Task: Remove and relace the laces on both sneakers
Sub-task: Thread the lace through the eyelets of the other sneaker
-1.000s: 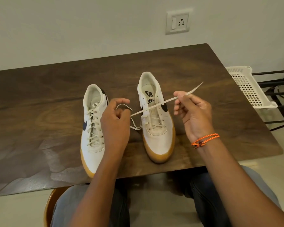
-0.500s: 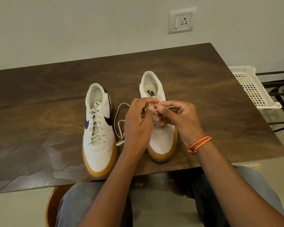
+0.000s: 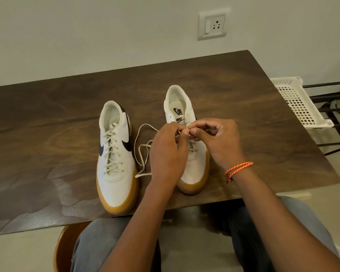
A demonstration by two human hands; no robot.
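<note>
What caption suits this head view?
Both hands thread a lace tip into the right sneaker.

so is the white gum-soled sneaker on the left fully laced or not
Laced: on the left white gum-soled sneaker, cream laces criss-cross up its eyelets. Whether the ends are tied, I cannot tell.

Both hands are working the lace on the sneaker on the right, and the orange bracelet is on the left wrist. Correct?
Not quite: the head view shows the orange bracelet on the right wrist. Both hands do work the lace on the right-side sneaker.
</note>
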